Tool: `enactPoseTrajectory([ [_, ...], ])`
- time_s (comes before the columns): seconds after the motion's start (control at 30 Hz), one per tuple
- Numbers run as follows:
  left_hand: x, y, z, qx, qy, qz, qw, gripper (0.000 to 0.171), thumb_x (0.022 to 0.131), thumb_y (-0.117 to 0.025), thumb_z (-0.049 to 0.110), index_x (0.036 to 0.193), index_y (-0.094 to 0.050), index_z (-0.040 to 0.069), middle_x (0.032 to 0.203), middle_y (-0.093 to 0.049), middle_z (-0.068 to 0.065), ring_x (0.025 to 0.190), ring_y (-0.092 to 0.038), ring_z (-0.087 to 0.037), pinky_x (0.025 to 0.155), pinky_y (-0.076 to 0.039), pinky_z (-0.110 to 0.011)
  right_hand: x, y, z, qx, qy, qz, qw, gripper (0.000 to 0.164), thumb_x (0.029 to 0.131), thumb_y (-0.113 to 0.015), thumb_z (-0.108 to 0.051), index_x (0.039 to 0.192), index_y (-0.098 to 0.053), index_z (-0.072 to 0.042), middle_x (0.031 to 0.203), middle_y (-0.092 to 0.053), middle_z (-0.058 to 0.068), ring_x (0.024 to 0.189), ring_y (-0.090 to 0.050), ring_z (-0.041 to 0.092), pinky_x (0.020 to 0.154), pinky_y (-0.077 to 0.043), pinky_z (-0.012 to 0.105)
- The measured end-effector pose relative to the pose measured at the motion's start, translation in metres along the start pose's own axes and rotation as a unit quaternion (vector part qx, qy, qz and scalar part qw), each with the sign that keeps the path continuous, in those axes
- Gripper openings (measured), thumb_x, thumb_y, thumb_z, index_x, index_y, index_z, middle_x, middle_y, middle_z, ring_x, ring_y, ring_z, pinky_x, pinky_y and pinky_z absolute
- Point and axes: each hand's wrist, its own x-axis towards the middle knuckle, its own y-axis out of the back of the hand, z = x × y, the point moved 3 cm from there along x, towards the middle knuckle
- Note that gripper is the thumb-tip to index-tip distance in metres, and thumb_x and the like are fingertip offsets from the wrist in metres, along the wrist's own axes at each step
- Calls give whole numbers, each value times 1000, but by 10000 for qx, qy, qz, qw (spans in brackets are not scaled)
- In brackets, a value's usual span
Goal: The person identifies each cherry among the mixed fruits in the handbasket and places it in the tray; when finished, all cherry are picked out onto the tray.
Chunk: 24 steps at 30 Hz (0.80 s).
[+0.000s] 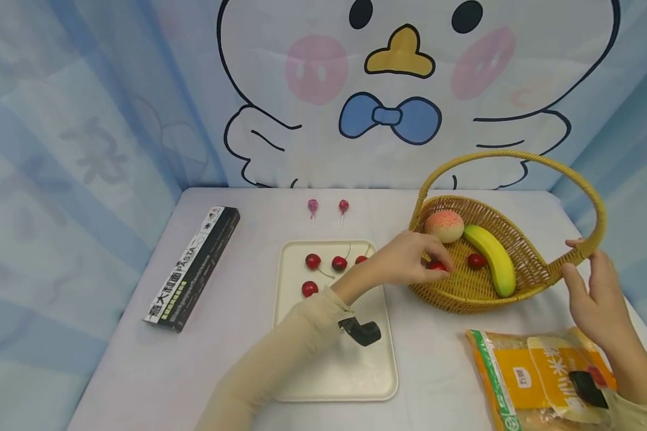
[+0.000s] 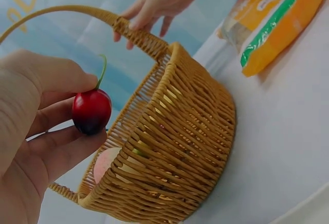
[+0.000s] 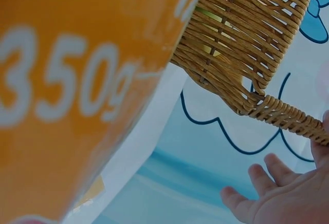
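Observation:
My left hand point(image 1: 412, 260) reaches across the tray and pinches a dark red cherry point(image 2: 91, 110) with a green stem at the left rim of the wicker basket point(image 1: 458, 305). My right hand point(image 1: 598, 302) holds the right base of the arched basket handle point(image 3: 288, 121) between thumb and forefinger, with its other fingers spread. Inside the basket lie a peach point(image 1: 444, 226), a banana point(image 1: 490, 257) and another cherry point(image 1: 476, 261). Several cherries point(image 1: 313, 261) rest on the cream tray point(image 1: 334, 374), partly covered by my left forearm.
A black pasta box point(image 1: 196, 269) lies at the left of the white table. Two lollipops point(image 1: 313, 206) lie behind the tray. In front of the basket is an orange food bag point(image 1: 517, 377), under my right forearm. Patterned curtains surround the table.

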Motion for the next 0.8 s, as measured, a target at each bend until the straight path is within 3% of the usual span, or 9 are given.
enactPoseTrajectory([
  [0.3,-23,-4,-4,-201,3,201,9996,10,97,-77,17,105,-83,16,110,-77,5,96,-62,1,83,-53,-6,0,0,0,0,-58,-14,10000,54,114,-39,-14,166,-28,-8,167,-23,39,163,-9,52,127,3,78],
  [0.53,-51,2,-15,-590,156,538,9967,7,96,-78,15,102,-83,14,111,-76,1,98,-63,-2,85,-54,-8,2,-5,-2,19,-20,-74,10000,55,113,-40,-13,167,-28,-10,167,-23,39,162,-9,54,125,3,81],
  [0.8,-80,15,-31,-800,348,811,9929,7,94,-78,9,99,-83,12,107,-77,-2,101,-68,-10,89,-58,-13,1,-4,-5,-114,-5,72,9999,52,114,-37,-10,163,-27,1,164,-23,42,160,-11,58,126,2,80],
])
